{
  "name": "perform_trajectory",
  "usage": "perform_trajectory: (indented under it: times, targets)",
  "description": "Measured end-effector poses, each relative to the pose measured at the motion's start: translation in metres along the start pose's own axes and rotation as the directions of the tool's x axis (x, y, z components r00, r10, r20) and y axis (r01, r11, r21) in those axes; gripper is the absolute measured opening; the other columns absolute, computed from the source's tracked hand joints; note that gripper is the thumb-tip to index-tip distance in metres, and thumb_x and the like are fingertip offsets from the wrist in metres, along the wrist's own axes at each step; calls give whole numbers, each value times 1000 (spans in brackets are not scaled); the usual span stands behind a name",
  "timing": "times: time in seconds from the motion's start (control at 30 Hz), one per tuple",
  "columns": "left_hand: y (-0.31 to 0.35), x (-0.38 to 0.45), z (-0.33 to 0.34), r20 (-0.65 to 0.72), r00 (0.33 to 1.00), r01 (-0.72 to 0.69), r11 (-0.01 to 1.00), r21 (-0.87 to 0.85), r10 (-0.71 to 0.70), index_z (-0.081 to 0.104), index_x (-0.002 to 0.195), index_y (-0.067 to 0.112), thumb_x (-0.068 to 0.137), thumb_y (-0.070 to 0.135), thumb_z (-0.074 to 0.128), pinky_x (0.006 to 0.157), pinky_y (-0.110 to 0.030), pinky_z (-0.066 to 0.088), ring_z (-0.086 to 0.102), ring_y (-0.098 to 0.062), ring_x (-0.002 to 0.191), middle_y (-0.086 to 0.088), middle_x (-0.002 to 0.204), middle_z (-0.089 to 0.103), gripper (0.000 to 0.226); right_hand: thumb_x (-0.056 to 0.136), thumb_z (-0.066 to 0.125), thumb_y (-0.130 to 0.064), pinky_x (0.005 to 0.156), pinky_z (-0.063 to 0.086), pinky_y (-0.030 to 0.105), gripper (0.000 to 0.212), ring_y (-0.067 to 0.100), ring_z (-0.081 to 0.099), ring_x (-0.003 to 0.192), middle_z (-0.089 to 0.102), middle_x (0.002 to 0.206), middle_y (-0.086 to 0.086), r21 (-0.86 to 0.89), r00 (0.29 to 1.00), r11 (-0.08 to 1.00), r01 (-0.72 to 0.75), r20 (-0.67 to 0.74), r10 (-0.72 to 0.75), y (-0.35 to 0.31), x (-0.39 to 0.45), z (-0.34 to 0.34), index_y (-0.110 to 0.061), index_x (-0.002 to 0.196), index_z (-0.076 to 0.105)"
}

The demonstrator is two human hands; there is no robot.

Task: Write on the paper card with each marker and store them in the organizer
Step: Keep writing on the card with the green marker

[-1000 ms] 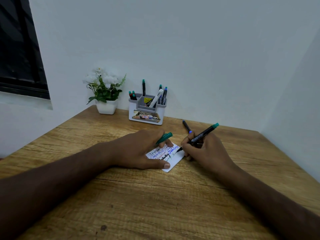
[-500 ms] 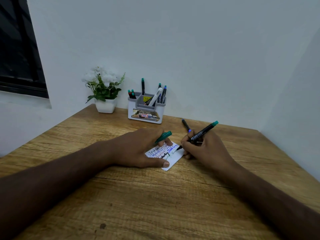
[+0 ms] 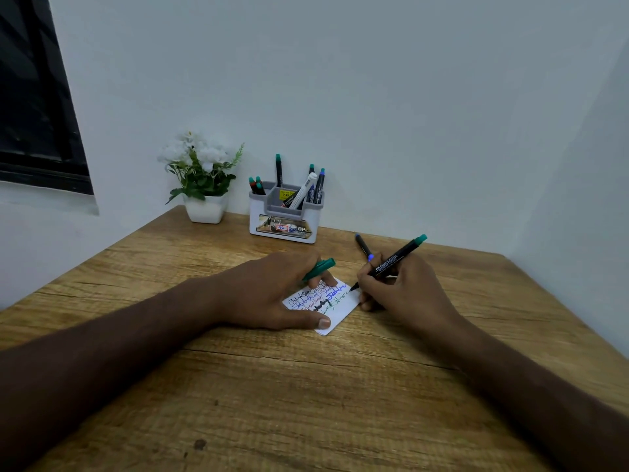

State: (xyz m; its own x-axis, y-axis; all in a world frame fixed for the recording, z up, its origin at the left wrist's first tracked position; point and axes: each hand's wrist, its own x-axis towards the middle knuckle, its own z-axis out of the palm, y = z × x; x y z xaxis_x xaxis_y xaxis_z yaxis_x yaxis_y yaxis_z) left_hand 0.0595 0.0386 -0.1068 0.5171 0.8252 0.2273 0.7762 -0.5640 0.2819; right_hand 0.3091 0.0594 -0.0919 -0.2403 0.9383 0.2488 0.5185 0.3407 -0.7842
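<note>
Left hand (image 3: pixel 272 294) flat, fingers curled — right hand (image 3: pixel 405 291) pinching

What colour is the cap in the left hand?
Green; the cap shows clearly in the head view, between the left hand's fingers.

Dim, even, cool light fills the head view; no lamp shows, and the window (image 3: pixel 34 97) at ten o'clock is black; the wall (image 3: pixel 340 80) reads flat grey-blue, without glare; shadows are soft, a faint one beneath the left hand (image 3: pixel 272 294) and the right hand (image 3: pixel 405 291); wide-angle distortion bows the table (image 3: pixel 306 403) edges and stretches both forearms at seven and five o'clock; the writing on the paper card (image 3: pixel 340 308) is too soft to read.
</note>
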Motion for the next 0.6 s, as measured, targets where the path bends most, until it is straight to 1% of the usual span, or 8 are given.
perform_trajectory:
  times: [0.07,0.13,0.2,0.27,0.3,0.37,0.5,0.6]
  targets:
    - [0,0,0,9,1000,-11,1000,-14,11,37,114,55,86,81,62,81,-28,50,53,2,102,28,121,55,46,96,70,-16,81,67,41,13,16,79,66,80,70,1,-23,999,999,31,-28,-32,2,1,0,-18,84,74]
    - [0,-1,-1,15,1000,-19,999,-34,19,38,115,61,87,81,61,83,-28,50,53,4,106,25,130,56,42,95,73,-16,80,66,39,12,14,78,71,79,73,-2,-83,984,990,114,-128,-124,4,2,-1,-23,85,74]
    - [2,-2,-2,11,1000,-24,999,-32,24,40,120,61,89,78,61,85,-25,49,52,7,109,27,130,55,41,95,73,-13,77,67,37,12,16,78,72,78,76,-1,0,964,985,172,-206,-168,2,2,-3,-23,88,74]
    - [3,-3,-4,13,1000,-17,1000,-17,17,42,117,56,96,69,59,81,-15,43,49,15,107,31,118,54,29,98,72,-15,69,67,35,9,20,77,68,77,76,2,125,965,973,192,-208,-163,-2,-1,-5,-19,91,75]
    - [3,-3,-5,21,1000,-11,1000,0,11,41,110,53,100,63,58,77,-13,39,48,18,103,32,109,51,22,101,71,-21,65,66,34,11,22,76,66,76,74,4,161,970,968,191,-180,-161,-4,-3,-6,-17,92,76]
    - [2,-2,-5,14,1000,-6,1000,23,6,39,106,45,104,53,57,75,-19,39,49,12,96,29,100,46,19,103,69,-28,63,63,36,19,25,72,61,75,71,9,215,985,963,166,-91,-149,-6,-6,-3,-14,94,78]
    - [-6,-3,-2,-4,1000,-25,998,52,25,45,113,33,102,50,61,74,-27,41,49,4,94,20,102,48,26,96,73,-8,69,65,38,6,24,74,68,80,81,13,314,992,949,-22,127,-19,-9,-14,4,-9,100,77]
    - [-7,-4,-4,-31,999,-28,998,53,30,40,111,53,99,57,62,73,-19,37,48,11,97,30,100,45,25,97,70,-1,65,63,34,9,26,73,67,81,86,20,354,970,934,-53,242,-36,-12,-17,3,-4,104,76]
